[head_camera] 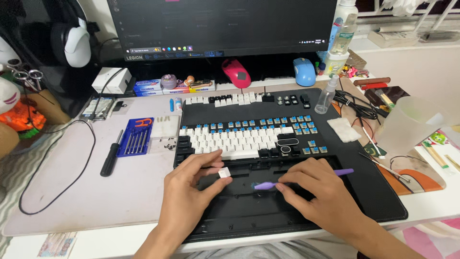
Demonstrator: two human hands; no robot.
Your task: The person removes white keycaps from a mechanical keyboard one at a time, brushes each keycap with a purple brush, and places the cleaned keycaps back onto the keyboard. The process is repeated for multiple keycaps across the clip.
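i pinch a white keycap (224, 172) in my left hand (189, 189) at 6 o'clock of the keyboard (239, 139), my right hand (321, 189) gripping a purple brush (268, 185); many blue switches look bare, keycaps unfitted.

A matt white plastic keycap (224, 172) and a smooth purple plastic brush (282, 181) sit over a matt black plastic keyboard case (239, 216) on a black cloth desk mat (383, 196).
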